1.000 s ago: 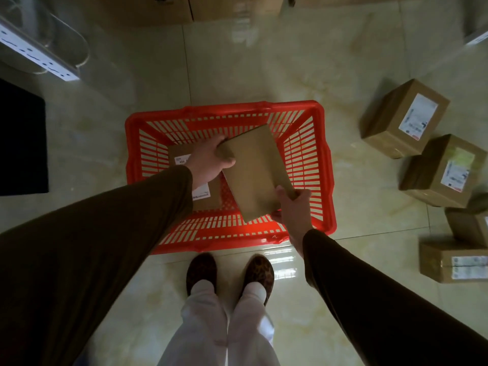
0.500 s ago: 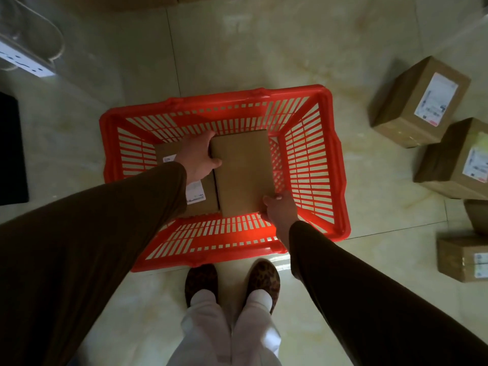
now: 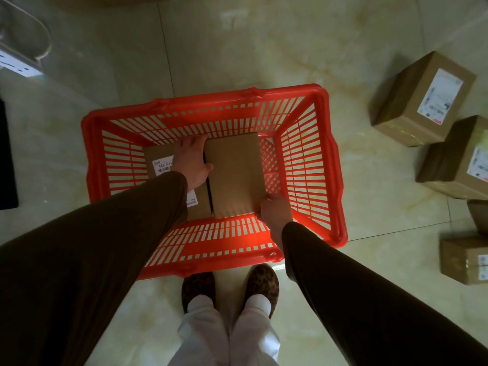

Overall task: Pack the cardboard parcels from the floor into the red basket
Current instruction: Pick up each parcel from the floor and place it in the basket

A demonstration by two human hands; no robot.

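A red slatted basket (image 3: 335, 186) stands on the tiled floor in front of my feet. Inside it a plain brown parcel (image 3: 235, 175) lies flat in the middle of the bottom. My left hand (image 3: 191, 162) grips its far left edge, thumb on its top. At the near right corner my right hand (image 3: 274, 211) holds it with curled fingers. A second parcel with a white label (image 3: 158, 161) lies to the left inside the basket, partly hidden by my left arm.
Several cardboard parcels lie on the floor to the right: one with a label (image 3: 422, 99), another (image 3: 459, 159) nearer, and one (image 3: 464, 260) at the lower right. A white power strip (image 3: 18, 66) and a dark mat (image 3: 6, 159) are at the left.
The plain parcel went from tilted above the basket down to lying flat on its bottom beside the labelled parcel. Both hands followed it down and still hold it.
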